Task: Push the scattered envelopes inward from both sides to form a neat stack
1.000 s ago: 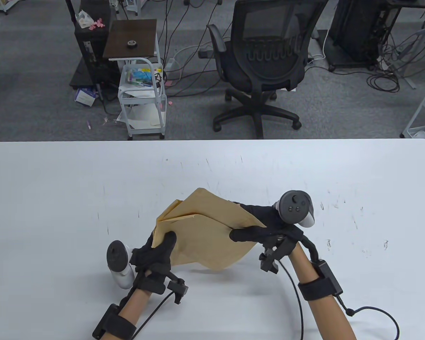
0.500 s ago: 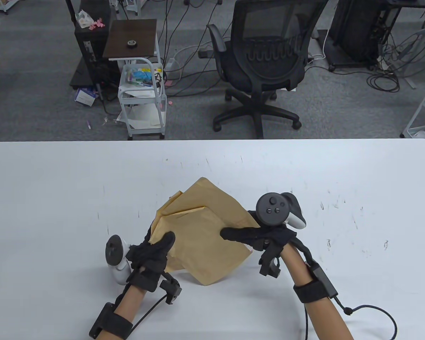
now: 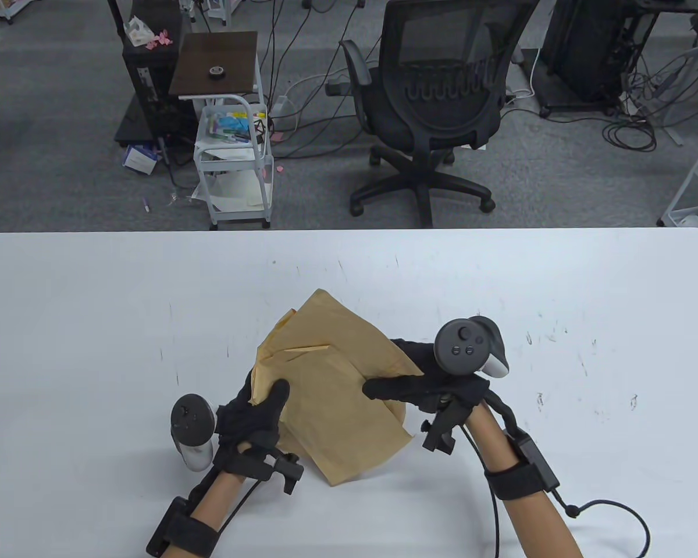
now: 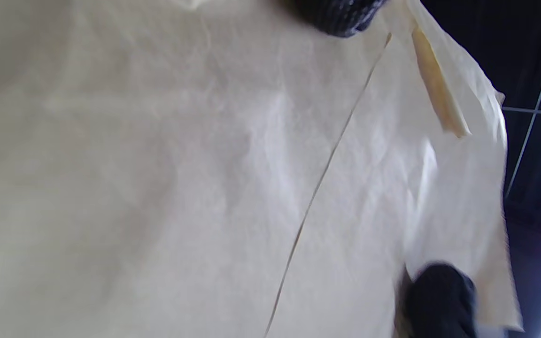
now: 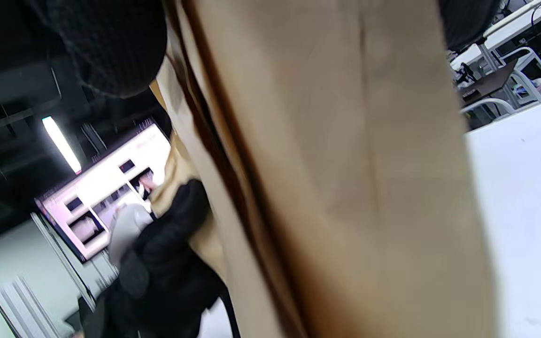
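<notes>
The brown paper envelopes (image 3: 331, 395) sit gathered in a loose bundle at about 6 o'clock on the white table (image 3: 93, 302), lifted off the surface and gripped from both flanks. The left hand (image 3: 256, 415) holds the bundle's 8 o'clock edge, thumb laid on the top face and the other fingers tucked out of sight beneath. The right hand (image 3: 424, 378) grips the 3 o'clock edge the same way — thumb across the top sheet, fingers wrapped behind. Neither hand is spread flat; both are closed around paper.

These look light, thin and floppy. The top sheet bows between the two grips, and the right wrist view shows several layers fanned apart at the edge, so they would probably slide over one another readily and crease if squeezed hard. The best hold is likely along opposite long edges near the middle, with flat palms rather than pinching fingertips — corners would buckle.

The bundle lies diagonally: its long axis seems to run from roughly 11 o'clock to 5 o'clock, one corner pointing up toward 12 and another hanging down near 6. Edges are not yet flush; a lower envelope juts out at 10 o'clock.
</notes>
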A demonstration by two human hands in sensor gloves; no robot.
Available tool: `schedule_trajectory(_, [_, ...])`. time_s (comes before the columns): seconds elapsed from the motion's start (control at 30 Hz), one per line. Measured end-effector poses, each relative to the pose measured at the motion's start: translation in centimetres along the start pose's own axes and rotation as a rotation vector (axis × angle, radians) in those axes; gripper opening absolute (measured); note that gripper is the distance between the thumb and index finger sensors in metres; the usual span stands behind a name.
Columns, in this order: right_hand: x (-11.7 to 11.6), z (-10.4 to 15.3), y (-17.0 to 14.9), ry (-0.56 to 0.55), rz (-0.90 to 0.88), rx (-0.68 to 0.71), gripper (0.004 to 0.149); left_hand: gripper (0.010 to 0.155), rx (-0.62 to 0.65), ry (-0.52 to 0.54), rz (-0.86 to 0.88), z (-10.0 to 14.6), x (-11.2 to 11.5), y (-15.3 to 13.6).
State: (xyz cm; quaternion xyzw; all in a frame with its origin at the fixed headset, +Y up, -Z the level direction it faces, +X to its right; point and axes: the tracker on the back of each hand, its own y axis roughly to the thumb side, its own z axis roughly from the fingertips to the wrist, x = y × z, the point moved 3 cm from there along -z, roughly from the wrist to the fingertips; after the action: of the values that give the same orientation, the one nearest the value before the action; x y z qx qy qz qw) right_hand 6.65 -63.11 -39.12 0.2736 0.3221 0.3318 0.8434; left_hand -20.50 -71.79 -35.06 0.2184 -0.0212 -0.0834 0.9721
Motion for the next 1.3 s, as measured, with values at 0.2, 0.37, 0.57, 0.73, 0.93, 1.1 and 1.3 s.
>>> schedule_trajectory(0.2, [-1.1,-0.5,-0.6,-0.103,0.206,-0.097,0.042,0.075,-0.121,0.024,0.397,0.5,-0.3,-2.5])
schedule_trajectory(0.37, [1.0,0.1,-0.5,-0.13,0.1,-0.032,0.04,0.101,-0.097,-0.12,0.529,-0.6,-0.1,-2.6])
schedule_trajectory(0.57, [3.0,1.0,1.0,-0.102,0.041,0.072,0.051,0.115,-0.112,-0.693,0.127,-0.2,3.0,-3.6])
schedule_trajectory(0.73, [2.6,0.8,1.2,-0.063,-0.077,0.097,0.074,0.095,-0.082,-0.473,0.194,-0.3,3.8,-2.7])
schedule_trajectory(0.93, [2.2,0.8,0.7,-0.047,0.14,-0.019,0.071,0.059,-0.082,-0.292,0.199,-0.2,2.8,-2.0])
schedule_trajectory(1.1, [1.3,0.5,-0.4,-0.173,0.035,-0.035,0.044,0.045,-0.055,-0.141,0.086,0.1,2.1,-1.6])
schedule_trajectory(1.3, [2.1,0.6,0.1,-0.13,0.11,-0.002,0.042,0.07,-0.076,-0.255,0.183,-0.2,2.6,-2.7])
